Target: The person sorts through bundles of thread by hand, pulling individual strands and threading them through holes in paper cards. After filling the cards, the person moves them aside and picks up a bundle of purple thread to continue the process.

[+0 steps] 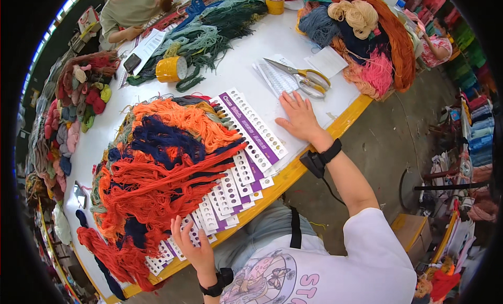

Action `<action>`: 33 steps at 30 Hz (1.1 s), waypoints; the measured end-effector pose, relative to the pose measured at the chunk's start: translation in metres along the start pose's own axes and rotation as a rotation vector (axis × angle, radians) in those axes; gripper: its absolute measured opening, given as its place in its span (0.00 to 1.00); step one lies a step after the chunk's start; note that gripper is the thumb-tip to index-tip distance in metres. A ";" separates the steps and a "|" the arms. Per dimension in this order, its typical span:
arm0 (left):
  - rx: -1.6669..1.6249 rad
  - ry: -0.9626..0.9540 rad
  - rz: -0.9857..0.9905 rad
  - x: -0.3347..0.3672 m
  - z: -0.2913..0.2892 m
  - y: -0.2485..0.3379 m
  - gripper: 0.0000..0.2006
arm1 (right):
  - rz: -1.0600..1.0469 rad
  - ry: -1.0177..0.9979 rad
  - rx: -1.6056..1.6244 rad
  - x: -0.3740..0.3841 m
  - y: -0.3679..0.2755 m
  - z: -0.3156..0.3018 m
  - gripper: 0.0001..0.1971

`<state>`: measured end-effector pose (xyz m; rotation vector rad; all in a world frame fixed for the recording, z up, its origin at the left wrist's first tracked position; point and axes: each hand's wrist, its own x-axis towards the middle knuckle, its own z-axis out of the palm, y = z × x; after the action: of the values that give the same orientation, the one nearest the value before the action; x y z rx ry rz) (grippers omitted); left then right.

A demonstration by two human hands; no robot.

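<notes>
A big heap of embroidery thread in red, orange and navy lies on the white table. Its strands run to a fanned stack of white and purple thread cards with punched holes, along the near edge. My left hand is over the lower cards, fingers apart and nothing held; whether it touches them I cannot tell. Beyond the top card, my right hand rests with fingers spread on the tabletop. Just past its fingertips are large scissors with yellow-and-black handles, lying partly on printed sheets.
Green and teal skeins lie at the far side beside a yellow tape roll, a phone and another person. More skeins are piled at the far right corner. Coloured yarn bundles line the left.
</notes>
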<state>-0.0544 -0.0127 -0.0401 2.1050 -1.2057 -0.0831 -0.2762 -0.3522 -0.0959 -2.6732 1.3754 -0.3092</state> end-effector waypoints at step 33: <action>0.230 -0.294 0.179 0.002 0.037 0.008 0.30 | 0.093 0.196 0.073 -0.072 0.014 -0.037 0.24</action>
<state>-0.0732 -0.0367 -0.0623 2.2244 -1.6413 -0.1851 -0.3363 -0.3023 -0.0714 -2.5678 1.5037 -0.6130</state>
